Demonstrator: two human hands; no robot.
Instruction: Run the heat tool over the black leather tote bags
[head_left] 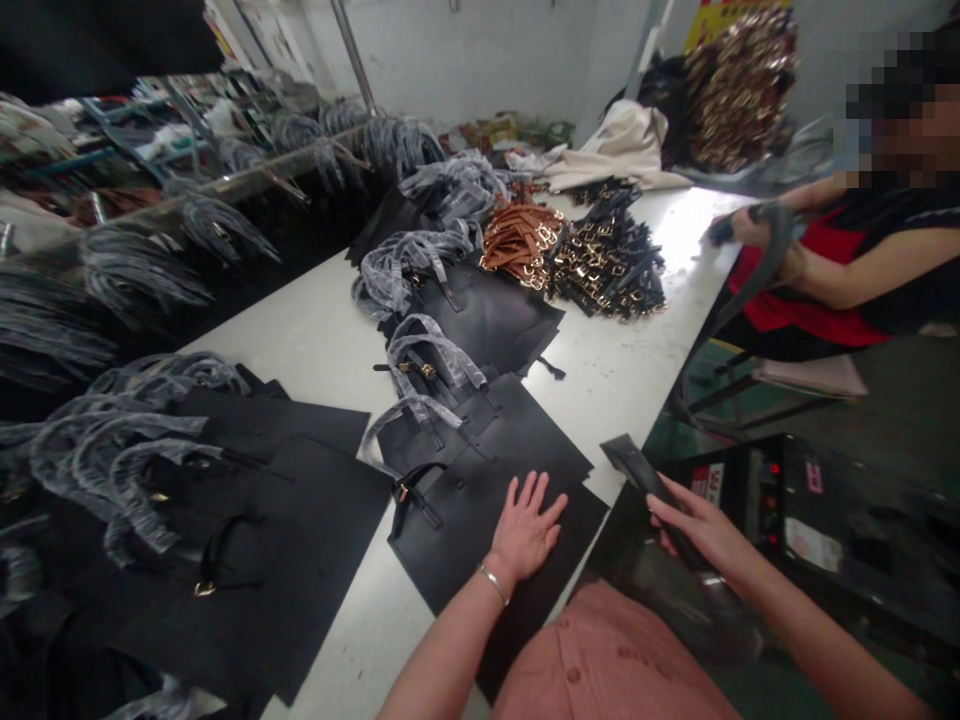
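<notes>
My left hand point(529, 530), fingers spread, lies flat on a black leather bag panel point(487, 490) near the table's front edge. A short black strap with a gold buckle point(405, 492) and plastic-wrapped handles point(431, 345) are attached at the far side of these stacked panels. My right hand point(690, 520) is closed around a dark, flat, strap-like piece point(634, 462), held off the table edge. Its broad end points toward the panels; a shiny bit shows below the hand. I cannot make out exactly what kind of thing it is.
More black panels with wrapped handles point(300, 500) lie to the left. Brown straps point(517, 240) and black buckled straps point(611, 260) are heaped farther back on the white table point(285, 325). A co-worker point(862, 260) sits at right, beyond a dark machine point(832, 530).
</notes>
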